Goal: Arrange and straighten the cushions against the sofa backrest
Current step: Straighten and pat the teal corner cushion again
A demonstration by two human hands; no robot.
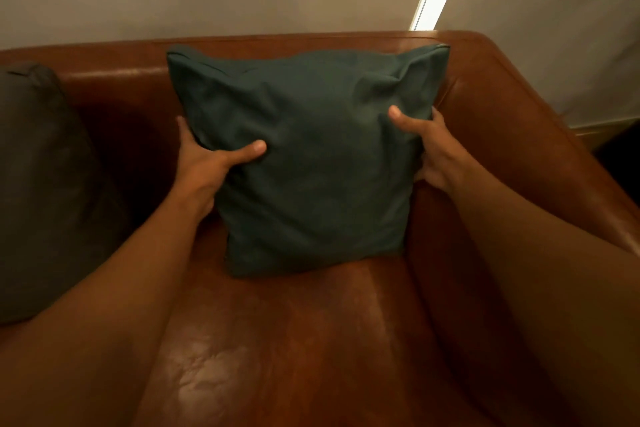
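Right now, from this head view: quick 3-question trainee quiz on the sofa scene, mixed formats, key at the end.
1. True or false: the green cushion lies flat on the seat of the brown sofa.
2. Multiple choice: how is the green cushion gripped? A) left hand only, B) right hand only, C) both hands on its side edges, D) neither hand touches it.
3. Fill in: a dark grey cushion sits toward the person's ____ side.

Key
1. False: it stands upright, bottom edge on the seat, top at the backrest.
2. C: the left hand and right hand each clasp an edge, thumbs on the front face.
3. Left.
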